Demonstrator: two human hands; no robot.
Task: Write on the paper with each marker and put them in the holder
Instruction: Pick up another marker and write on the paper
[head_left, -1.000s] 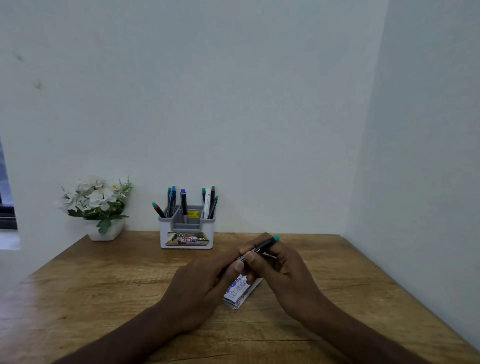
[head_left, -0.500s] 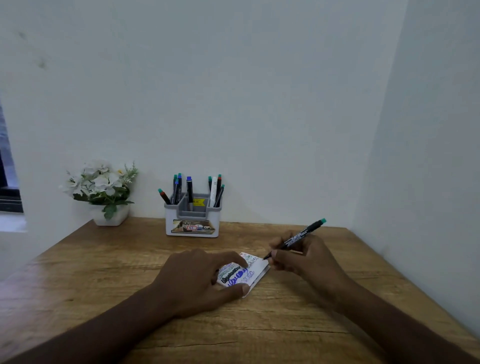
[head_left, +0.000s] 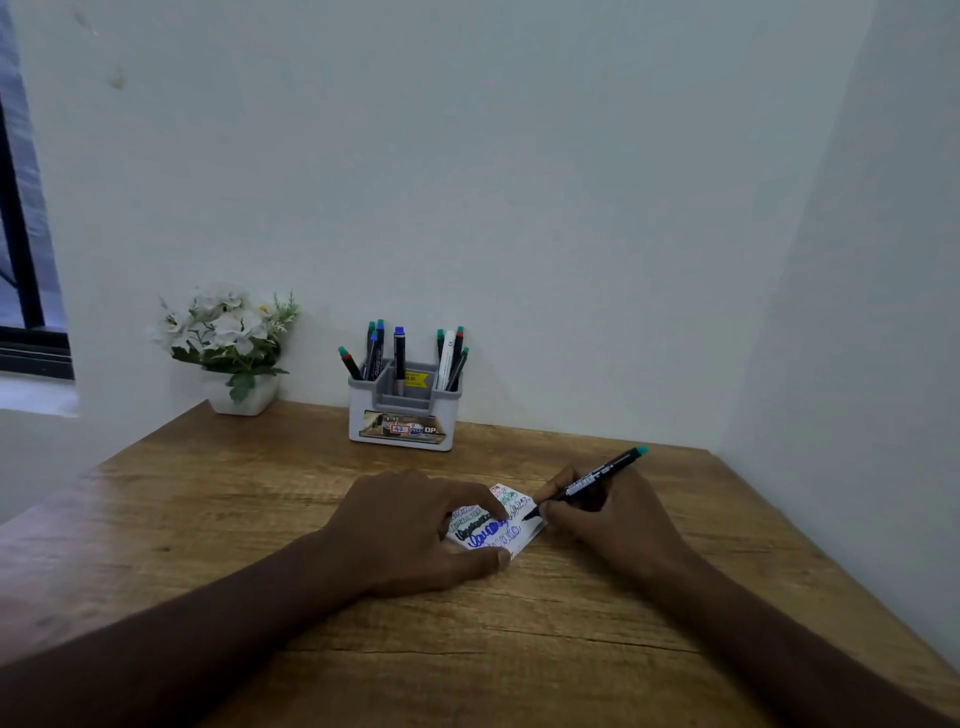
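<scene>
A small white paper (head_left: 498, 530) with green and blue scribbles lies in the middle of the wooden table (head_left: 519, 649). My left hand (head_left: 415, 525) lies flat on its left part, thumb and forefinger pinning it down. My right hand (head_left: 608, 514) grips a black marker with a green end (head_left: 597, 478), tilted, its tip touching the paper's right edge. A grey and white holder (head_left: 402, 415) stands at the back against the wall, with several markers upright in its compartments.
A white pot of white flowers (head_left: 231, 343) sits at the table's back left corner. White walls close off the back and the right side. A dark window frame (head_left: 21, 260) is at the far left.
One second ago both hands held the marker together above the paper. The left hand then dropped onto the paper, and the right hand has now lowered the marker's tip onto the paper's right edge.
</scene>
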